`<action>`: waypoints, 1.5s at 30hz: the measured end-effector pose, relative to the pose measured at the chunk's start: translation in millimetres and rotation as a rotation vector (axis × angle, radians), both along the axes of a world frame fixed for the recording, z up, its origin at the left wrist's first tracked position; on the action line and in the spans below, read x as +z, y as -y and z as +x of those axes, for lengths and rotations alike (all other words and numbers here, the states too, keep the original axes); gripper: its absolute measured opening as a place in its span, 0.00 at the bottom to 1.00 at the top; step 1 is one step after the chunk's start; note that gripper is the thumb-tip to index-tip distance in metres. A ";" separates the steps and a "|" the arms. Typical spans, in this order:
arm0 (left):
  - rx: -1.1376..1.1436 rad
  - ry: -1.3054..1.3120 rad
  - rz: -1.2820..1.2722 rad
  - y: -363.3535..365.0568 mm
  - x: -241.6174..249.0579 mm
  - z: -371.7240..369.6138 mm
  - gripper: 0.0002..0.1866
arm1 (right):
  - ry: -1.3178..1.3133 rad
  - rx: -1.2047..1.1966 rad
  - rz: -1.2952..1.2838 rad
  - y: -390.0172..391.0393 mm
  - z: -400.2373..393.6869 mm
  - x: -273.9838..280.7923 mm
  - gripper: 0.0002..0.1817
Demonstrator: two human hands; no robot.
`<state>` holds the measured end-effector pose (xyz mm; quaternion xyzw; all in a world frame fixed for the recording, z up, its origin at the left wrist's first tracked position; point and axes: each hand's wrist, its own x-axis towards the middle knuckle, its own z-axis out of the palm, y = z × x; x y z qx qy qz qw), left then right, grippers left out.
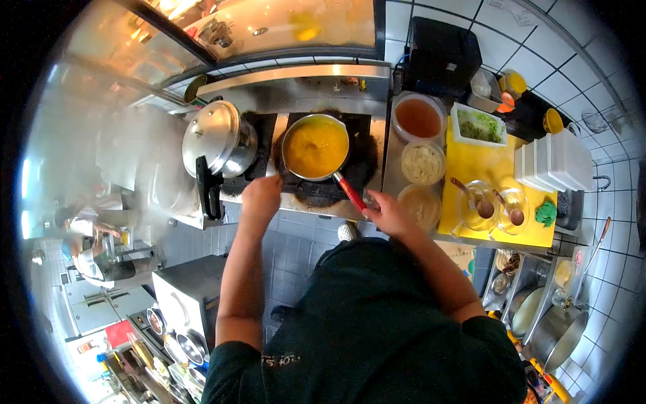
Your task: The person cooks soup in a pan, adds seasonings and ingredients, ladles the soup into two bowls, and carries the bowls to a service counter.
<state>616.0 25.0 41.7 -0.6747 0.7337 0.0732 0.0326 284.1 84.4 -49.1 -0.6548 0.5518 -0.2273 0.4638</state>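
A saucepan [315, 149] of yellow-orange liquid sits on the right burner of the stove [363, 155]. Its red handle points toward me, and my right hand [391, 215] has its fingers around the handle's end. My left hand [261, 196] is closed at the stove's front edge, left of the saucepan; what its fingers hold, if anything, is hidden. Just left of that hand, a lidded metal pressure cooker [219, 138] with a black handle stands on the other burner.
Right of the stove are tubs of reddish liquid [418, 116] and pale food [423, 162]. A yellow board [464, 202] bears a tray of greens [479, 126], glass bowls with ladles [479, 207] and stacked white containers [565, 161]. Another person [94, 236] is far left.
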 end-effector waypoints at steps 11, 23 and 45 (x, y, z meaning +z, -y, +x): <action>-0.004 0.095 0.053 6.2 6.6 -46.3 0.16 | 0.066 -0.017 0.023 -10.2 -12.8 15.7 0.32; 0.029 -0.149 0.072 -15.2 29.8 -19.3 0.17 | 0.042 -0.035 -0.020 -11.1 -46.3 23.6 0.30; 0.010 -0.017 0.053 -4.1 19.5 -50.7 0.15 | -0.654 -0.120 -0.299 54.1 -110.0 17.1 0.09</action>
